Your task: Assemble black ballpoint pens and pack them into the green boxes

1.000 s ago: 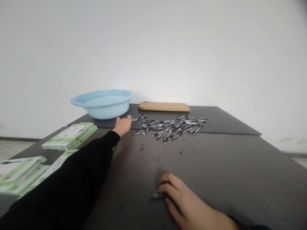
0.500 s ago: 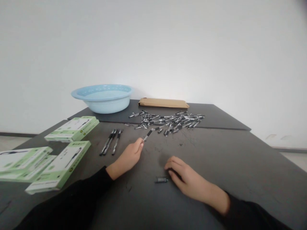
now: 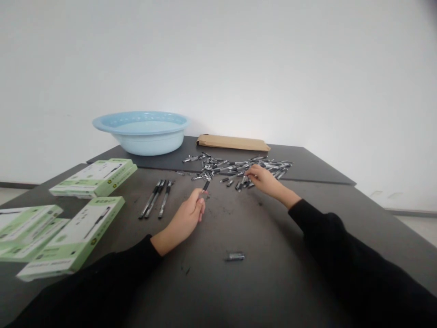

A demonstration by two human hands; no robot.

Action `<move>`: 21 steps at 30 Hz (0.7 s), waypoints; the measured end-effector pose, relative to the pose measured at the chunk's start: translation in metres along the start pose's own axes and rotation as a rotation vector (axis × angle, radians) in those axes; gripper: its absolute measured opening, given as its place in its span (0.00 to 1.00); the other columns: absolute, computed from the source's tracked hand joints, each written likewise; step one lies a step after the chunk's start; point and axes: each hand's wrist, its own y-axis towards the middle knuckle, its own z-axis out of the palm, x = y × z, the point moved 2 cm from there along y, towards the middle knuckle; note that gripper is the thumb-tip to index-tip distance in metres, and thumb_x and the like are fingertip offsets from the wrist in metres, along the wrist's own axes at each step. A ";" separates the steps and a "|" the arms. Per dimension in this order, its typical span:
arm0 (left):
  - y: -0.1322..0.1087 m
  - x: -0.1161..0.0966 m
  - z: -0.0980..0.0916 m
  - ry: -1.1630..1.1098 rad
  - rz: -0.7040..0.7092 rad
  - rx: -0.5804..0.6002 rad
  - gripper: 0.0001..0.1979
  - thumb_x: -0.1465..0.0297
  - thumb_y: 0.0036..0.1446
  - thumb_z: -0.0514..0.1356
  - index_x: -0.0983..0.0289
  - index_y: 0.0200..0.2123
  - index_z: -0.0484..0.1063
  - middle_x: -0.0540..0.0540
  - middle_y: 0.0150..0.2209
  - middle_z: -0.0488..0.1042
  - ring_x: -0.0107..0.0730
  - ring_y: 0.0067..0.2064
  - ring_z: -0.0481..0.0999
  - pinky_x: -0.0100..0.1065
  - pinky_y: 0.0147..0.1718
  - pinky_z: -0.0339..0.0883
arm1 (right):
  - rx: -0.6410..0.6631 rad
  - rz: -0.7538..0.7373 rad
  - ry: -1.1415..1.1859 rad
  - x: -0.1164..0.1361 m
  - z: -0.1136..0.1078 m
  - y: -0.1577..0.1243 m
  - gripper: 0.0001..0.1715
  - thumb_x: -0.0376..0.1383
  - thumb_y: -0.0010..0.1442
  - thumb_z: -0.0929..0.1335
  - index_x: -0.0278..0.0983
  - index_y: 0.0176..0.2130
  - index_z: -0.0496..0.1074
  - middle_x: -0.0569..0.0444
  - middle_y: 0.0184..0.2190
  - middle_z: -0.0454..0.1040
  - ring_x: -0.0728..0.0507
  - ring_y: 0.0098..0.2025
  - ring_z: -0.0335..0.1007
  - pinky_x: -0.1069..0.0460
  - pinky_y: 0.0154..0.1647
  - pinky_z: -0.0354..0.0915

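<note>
My left hand [image 3: 186, 217] is closed round a pen [image 3: 206, 185], whose dark grip end sticks out beyond the fingers. At the near side of a loose pile of pens and pen parts [image 3: 218, 167], my right hand [image 3: 264, 180] reaches in with bent fingers pressed together. Its fingertips touch pieces in the pile; what they pinch, if anything, is hidden. Three pens with dark grips [image 3: 155, 199] lie side by side to the left of my left hand. A short dark, clear-sided piece, like a pen cap [image 3: 235, 257], lies alone on the near table.
Green-and-white pen boxes [image 3: 80, 234] lie at the left, some stacked. A light blue basin [image 3: 146, 141] stands at the back left. Beside it lies a flat brown cardboard package [image 3: 234, 142]. The dark table [image 3: 290, 282] has a seam across it, with a wall behind.
My right hand has moved forward from near the lone cap-like piece to the pile. My left hand still holds its pen, now turned more upright, with less showing. The view has shifted slightly.
</note>
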 end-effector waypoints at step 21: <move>-0.005 0.005 0.000 0.030 -0.014 0.060 0.14 0.66 0.65 0.44 0.62 0.46 0.64 0.44 0.23 0.62 0.29 0.25 0.64 0.32 0.28 0.56 | 0.372 0.014 -0.537 0.031 0.056 0.090 0.15 0.32 0.62 0.63 0.35 0.42 0.77 0.41 0.46 0.71 0.37 0.49 0.67 0.49 0.48 0.58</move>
